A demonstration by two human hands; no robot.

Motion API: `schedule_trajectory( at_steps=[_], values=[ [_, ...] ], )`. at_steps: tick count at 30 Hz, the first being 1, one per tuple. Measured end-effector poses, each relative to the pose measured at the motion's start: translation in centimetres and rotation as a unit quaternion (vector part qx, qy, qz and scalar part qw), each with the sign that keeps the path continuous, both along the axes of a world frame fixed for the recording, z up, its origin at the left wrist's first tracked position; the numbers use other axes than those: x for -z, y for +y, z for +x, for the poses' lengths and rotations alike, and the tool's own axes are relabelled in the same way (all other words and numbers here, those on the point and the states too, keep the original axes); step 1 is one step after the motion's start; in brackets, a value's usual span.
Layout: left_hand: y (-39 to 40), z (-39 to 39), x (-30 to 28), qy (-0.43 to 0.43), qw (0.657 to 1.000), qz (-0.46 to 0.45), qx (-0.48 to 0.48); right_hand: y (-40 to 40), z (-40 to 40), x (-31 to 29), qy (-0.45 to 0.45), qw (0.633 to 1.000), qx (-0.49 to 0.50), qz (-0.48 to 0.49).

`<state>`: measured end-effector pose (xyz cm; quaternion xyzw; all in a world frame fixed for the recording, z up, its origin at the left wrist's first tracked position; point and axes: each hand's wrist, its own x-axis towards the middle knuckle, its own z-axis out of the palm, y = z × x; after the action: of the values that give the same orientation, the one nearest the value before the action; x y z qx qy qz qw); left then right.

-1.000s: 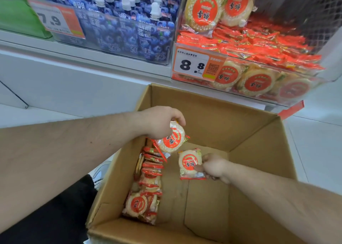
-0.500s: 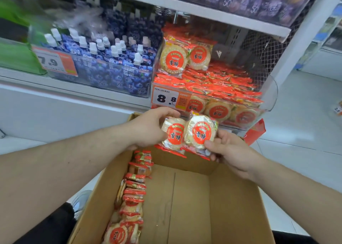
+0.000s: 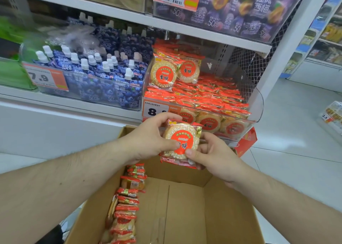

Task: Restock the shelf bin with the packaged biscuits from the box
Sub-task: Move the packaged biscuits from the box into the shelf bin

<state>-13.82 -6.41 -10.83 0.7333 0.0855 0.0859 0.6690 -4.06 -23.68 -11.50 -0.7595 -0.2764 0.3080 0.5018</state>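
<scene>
Both hands hold a small stack of round biscuit packs (image 3: pixel 182 141) with red labels, just above the far edge of the cardboard box (image 3: pixel 185 212). My left hand (image 3: pixel 148 140) grips the stack's left side, thumb on the front. My right hand (image 3: pixel 212 154) pinches its lower right corner. A row of biscuit packs (image 3: pixel 127 203) stands along the box's left wall. Directly behind the stack is the clear shelf bin (image 3: pixel 257 103), filled with the same red packs; two packs (image 3: pixel 174 71) stand upright at its back left.
Blue spouted drink pouches (image 3: pixel 103 77) fill the bin to the left, with a 7.9 price tag (image 3: pixel 45 77). A shelf with purple jelly packs (image 3: pixel 240 8) hangs overhead. A red box flap (image 3: pixel 246 141) sticks out under the biscuit bin. White floor lies to the right.
The two packs, held side by side half a second ago, are now stacked together between both hands. Since a second ago the hands rose out of the box toward the bin.
</scene>
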Motion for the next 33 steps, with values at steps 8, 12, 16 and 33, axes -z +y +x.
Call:
schedule_trajectory(
  at_steps=[8, 12, 16, 33],
  values=[
    [0.4, 0.3, -1.0, -0.067, 0.998, 0.016, 0.001, 0.7, 0.6, -2.4, 0.049, 0.994, 0.013, 0.101],
    [1.2, 1.2, -2.2, -0.113, 0.986, 0.1, -0.064, 1.7, 2.2, -4.3, -0.005, 0.992, 0.042, 0.122],
    [3.1, 1.7, -3.0, -0.132, 0.944, 0.236, -0.19, 4.0, 6.7, -6.6, -0.073, 0.981, 0.116, 0.136],
    [5.2, 2.9, -1.5, -0.009, 0.955, 0.225, -0.192, 13.2, 15.5, -6.6, -0.245, 0.929, 0.273, -0.04]
  ],
)
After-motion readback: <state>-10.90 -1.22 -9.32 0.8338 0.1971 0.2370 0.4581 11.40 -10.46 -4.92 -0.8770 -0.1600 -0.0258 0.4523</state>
